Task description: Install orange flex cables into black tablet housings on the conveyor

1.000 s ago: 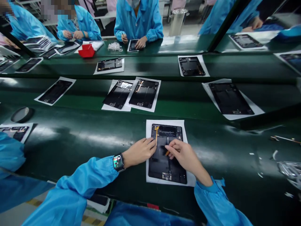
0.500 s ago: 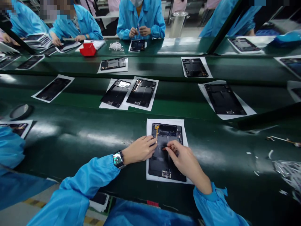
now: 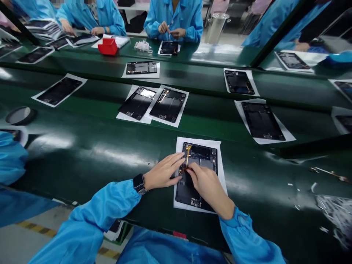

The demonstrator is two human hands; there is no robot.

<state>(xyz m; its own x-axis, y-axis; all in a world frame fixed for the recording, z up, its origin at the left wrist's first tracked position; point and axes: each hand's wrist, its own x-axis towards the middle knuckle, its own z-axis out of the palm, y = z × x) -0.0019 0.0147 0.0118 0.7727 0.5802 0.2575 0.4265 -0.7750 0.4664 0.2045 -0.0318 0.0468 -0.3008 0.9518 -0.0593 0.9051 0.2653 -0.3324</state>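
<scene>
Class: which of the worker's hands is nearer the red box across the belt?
Left. The left hand lies on the red box's side; the right hand sits farther right.

Work surface: long dark green conveyor belt (image 3: 82, 154), glossy, with pale streaks of reflected overhead light.
Layout: several parallel green lanes stepped one behind another, running left to right.
Divider: dark slanted bar (image 3: 277, 33) crossing the upper right.
Far side: steel cylindrical bin (image 3: 216, 27) standing on a pale floor behind the far lane.
Floor, near edge: grey, with a yellow-and-black striped line (image 3: 35, 229) at lower left.
Right end of belt: scattered white scraps (image 3: 313, 187) and crumpled clear film (image 3: 334, 212).
Light: bright, even, from above.
</scene>
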